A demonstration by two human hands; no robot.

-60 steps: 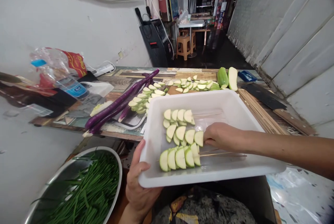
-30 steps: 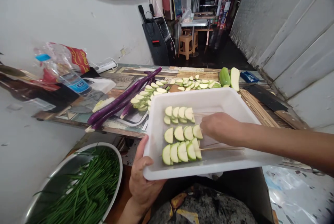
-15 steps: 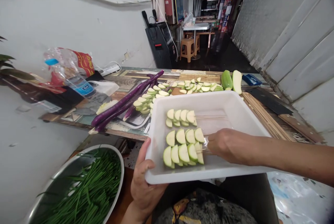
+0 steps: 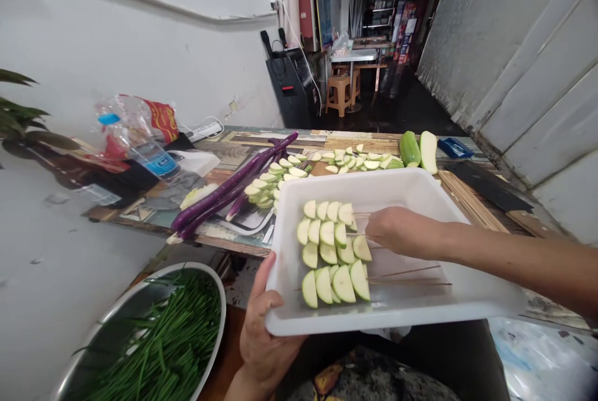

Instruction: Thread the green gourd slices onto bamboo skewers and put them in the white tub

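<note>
Right hand [image 4: 402, 233] is reaching into the white tray [image 4: 420, 192], fingers pinching the stick end of the middle skewer [image 4: 334, 242] of pale green squash slices; fingertips are partly hidden, so the pinch is a judgement. Left hand [image 4: 266, 339] is gripping the tray's near-left corner from underneath, thumb pressing on the rim, carrying it alone. Top skewer [image 4: 329, 211] is lying just behind the pinched one, bottom skewer [image 4: 336, 283] just in front, its stick poking out to the right under the forearm. Risk: one-corner hold is looking weak, so the tray could be tipping right and skewers sliding; slices could also be slipping off the stick if tugged sideways. Beyond, purple eggplants [image 4: 233, 186] and loose slices [image 4: 355, 160] are lying on the table [image 4: 224, 139]; a metal bowl of chives [image 4: 159, 339] is sitting lower left.
</note>
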